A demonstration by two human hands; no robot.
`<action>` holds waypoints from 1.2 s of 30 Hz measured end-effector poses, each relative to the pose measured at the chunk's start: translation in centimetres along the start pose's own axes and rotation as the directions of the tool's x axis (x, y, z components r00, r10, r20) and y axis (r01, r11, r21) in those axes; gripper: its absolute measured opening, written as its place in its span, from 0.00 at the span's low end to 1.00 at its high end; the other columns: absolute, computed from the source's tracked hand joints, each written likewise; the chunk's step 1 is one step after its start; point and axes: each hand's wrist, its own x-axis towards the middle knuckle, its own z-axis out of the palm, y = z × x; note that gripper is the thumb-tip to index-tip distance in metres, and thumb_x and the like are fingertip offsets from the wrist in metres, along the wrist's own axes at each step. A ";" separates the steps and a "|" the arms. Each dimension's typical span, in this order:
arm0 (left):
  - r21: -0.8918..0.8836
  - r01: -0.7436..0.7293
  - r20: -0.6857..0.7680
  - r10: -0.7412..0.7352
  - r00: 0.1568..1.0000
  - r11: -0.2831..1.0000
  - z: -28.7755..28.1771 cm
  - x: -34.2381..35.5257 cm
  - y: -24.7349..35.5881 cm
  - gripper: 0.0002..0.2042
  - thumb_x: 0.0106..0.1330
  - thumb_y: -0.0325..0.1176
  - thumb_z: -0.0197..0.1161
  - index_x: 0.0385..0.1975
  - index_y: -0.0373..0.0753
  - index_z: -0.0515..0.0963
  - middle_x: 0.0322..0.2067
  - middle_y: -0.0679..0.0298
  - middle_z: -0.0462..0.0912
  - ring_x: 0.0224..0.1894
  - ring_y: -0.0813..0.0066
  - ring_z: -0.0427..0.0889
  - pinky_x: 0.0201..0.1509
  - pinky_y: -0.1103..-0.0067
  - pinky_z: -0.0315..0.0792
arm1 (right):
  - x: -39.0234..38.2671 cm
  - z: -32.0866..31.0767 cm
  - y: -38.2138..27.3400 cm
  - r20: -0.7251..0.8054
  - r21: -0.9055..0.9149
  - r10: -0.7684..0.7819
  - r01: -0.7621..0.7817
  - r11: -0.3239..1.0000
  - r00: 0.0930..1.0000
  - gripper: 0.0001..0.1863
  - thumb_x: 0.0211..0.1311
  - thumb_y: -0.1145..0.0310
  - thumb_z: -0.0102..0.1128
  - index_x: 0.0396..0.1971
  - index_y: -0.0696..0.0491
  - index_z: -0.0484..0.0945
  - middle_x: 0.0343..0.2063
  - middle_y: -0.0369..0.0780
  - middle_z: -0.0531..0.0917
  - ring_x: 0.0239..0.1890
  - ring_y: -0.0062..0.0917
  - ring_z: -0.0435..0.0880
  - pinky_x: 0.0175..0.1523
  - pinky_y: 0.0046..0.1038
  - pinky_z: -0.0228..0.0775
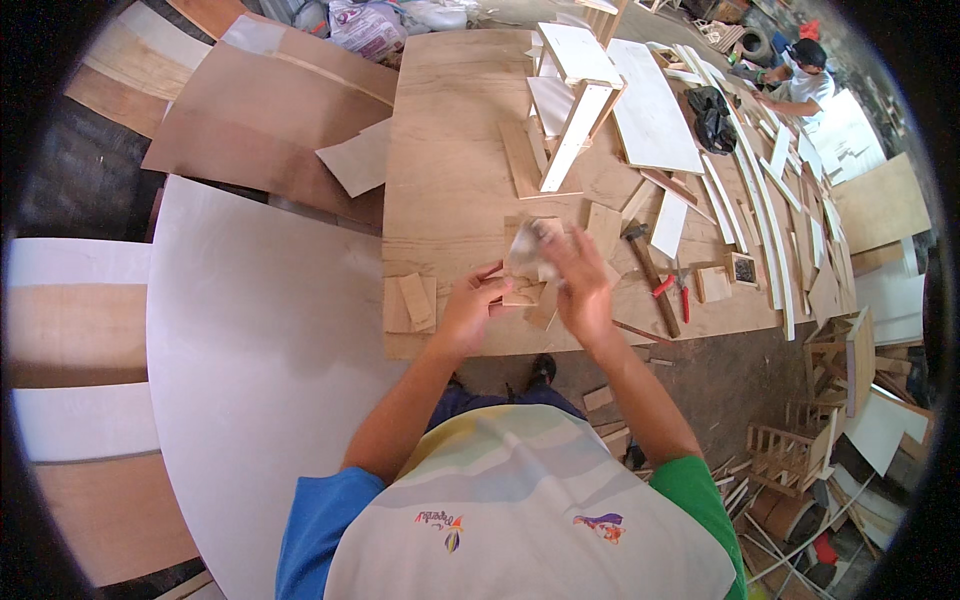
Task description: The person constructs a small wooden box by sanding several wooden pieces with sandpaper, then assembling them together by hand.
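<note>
Over the near part of the plywood-topped table (450, 150), my left hand (468, 312) is closed on the edge of a small flat wooden piece (520, 297). My right hand (582, 278) is beside it, its fingers smeared by motion. A pale, whitish thing (526, 252) shows between the hands, against the right fingertips. It is too blurred to name, and I cannot tell whether the right hand grips it. Small wooden offcuts lie under and around the hands. To the right are a hammer (655, 280) with a wooden handle and red-handled pliers (683, 290).
A white-and-wood shelf frame (568, 130) stands farther back, with a white panel (655, 105) beside it. Long white strips (762, 200), a box of small dark pieces (741, 268) and a black plastic bag (712, 120) lie right. Another person (805, 85) sits far right. Large boards (260, 300) lie left.
</note>
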 end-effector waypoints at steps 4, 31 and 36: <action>-0.081 -0.059 0.106 0.067 0.992 0.995 -0.9 0.9 0.2 0.22 0.64 0.24 0.59 0.59 0.28 0.69 0.45 0.58 0.82 0.44 0.75 0.83 0.46 0.77 0.79 | -2.5 0.5 -1.1 0.239 0.132 -0.135 0.106 0.986 0.961 0.28 0.47 0.79 0.60 0.54 0.55 0.76 0.61 0.44 0.74 0.67 0.42 0.66 0.69 0.53 0.53; 0.018 -0.104 -0.040 0.105 0.994 0.994 2.7 0.2 1.6 0.25 0.65 0.28 0.60 0.60 0.25 0.66 0.43 0.57 0.81 0.40 0.71 0.83 0.43 0.73 0.83 | -1.3 3.1 0.9 0.297 0.528 0.653 -0.690 0.495 0.696 0.13 0.68 0.71 0.56 0.47 0.62 0.79 0.37 0.48 0.84 0.38 0.16 0.77 0.42 0.28 0.70; -0.027 -0.084 -0.096 0.081 0.992 0.996 -0.5 2.4 -3.4 0.26 0.64 0.29 0.63 0.58 0.21 0.66 0.39 0.56 0.81 0.40 0.70 0.83 0.42 0.74 0.83 | -2.8 6.9 1.5 0.048 0.442 0.457 -0.430 0.788 0.888 0.16 0.63 0.74 0.58 0.51 0.59 0.78 0.42 0.55 0.82 0.42 0.39 0.85 0.44 0.37 0.74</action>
